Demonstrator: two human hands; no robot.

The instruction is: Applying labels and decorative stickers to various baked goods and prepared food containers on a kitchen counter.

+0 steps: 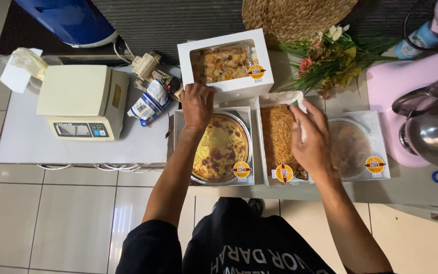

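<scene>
- The left hand (196, 104) sits just left of the frame's centre, palm down, fingers curled against the front edge of a white window box (225, 65) that holds an orange-brown cake; it touches the box, and whether it grips it cannot be told.
- Directly below that hand, a second white box (214, 147) lies flat with a round, browned yellow tart in a foil pan; the left forearm crosses its left part.
- The right hand (313, 137) is right of centre, fingers loosely spread and slightly curled, over the right side of a narrow box (279, 139) filled with golden, thread-like pastry. A white flap of that box shows at the fingertips, but whether they pinch it cannot be told.
- Just to the right lies a fourth box (358, 147) with a round brown pie under a clear window.
- Each box carries a round yellow sticker.
- At the left of the frame, a cream kitchen scale (81, 100) stands on a white table top (21, 142).
- Upper right, a bunch of flowers (330, 58) lies beside a pink stand mixer (411, 109) with a steel bowl.
- A woven round mat (295, 15) is at the top edge.
</scene>
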